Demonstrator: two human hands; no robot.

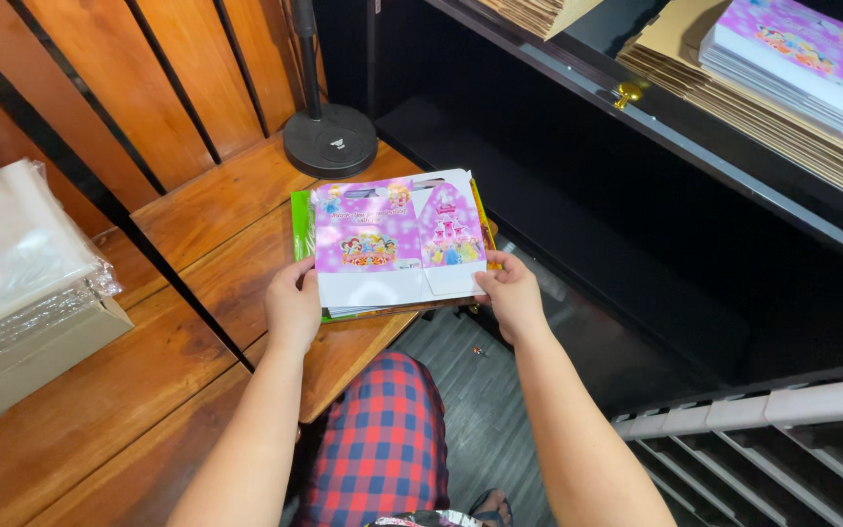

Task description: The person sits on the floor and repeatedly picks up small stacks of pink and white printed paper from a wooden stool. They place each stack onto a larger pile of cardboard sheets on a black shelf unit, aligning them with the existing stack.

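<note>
Holding a flat purple party box [397, 239] by its near corners, both hands on it.

Starting closest: red and blue plaid shorts [382, 444] at the bottom, grey floor beside. Then left hand [293, 310] pinching the box's lower left edge, thumb on top, and right hand [511, 293] pinching the lower right corner the same way. Sitting on a small stack of similar flat sheets [343, 312], green edge peeking out on the left, all resting on the wooden table [129, 390]. Off to the left, clear plastic bags [12, 254] piled on a cardboard box. Further back, black round stand base [330, 140]. Up right, black shelf [656, 127] with brown cardboard and more purple boxes [802, 49].
</note>
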